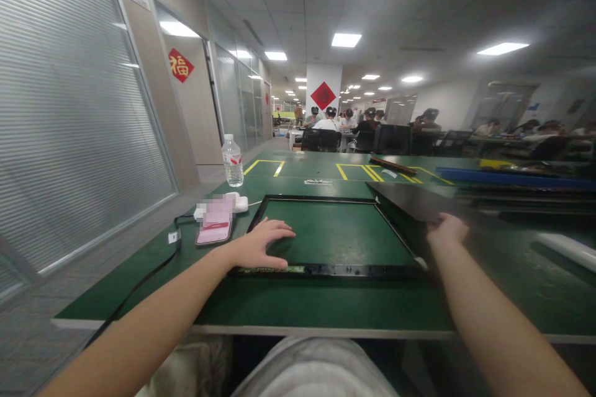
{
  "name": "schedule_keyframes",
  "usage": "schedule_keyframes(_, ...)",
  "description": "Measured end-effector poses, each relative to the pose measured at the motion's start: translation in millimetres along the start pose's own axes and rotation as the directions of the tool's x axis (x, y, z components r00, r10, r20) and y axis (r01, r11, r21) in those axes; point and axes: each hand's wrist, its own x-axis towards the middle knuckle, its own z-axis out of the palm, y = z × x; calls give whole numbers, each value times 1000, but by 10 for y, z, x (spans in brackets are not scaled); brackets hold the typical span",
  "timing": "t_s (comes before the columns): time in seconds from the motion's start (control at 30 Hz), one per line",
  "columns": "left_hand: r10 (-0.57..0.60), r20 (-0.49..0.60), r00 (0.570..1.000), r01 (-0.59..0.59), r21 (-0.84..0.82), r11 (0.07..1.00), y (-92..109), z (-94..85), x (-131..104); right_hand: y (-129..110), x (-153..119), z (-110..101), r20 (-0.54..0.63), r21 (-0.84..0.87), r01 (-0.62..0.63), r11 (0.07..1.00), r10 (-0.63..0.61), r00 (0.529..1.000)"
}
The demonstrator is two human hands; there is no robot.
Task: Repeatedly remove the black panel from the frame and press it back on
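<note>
Frame [326, 270]: black, empty, flat on green table [279, 310], centre.
Left hand [261, 245]: open, palm down, fingers spread, resting on frame's 8 o'clock corner.
Right hand [447, 229]: gripping near edge of dark panel [414, 201], raised at frame's 2 o'clock.
Phone [215, 226]: frame's 9 o'clock.
Bottle [232, 161]: 11 o'clock.

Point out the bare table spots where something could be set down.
Bare green table runs between the black frame and the near edge. More lies between the water bottle and the frame's far side. Crowded: the phone by the left hand, the dark panel at the right hand.
</note>
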Motion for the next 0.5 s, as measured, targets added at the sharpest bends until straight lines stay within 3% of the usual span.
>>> schedule_keyframes(0.1,-7,6,1000,7,0,1000,18,0,1,27,-41,10,-86,39,48,998,-44,995)
schedule_keyframes(0.5,13,0,1000,-13,22,1000,33,5,5,77,48,-29,-77,-66,-7,998,2,997)
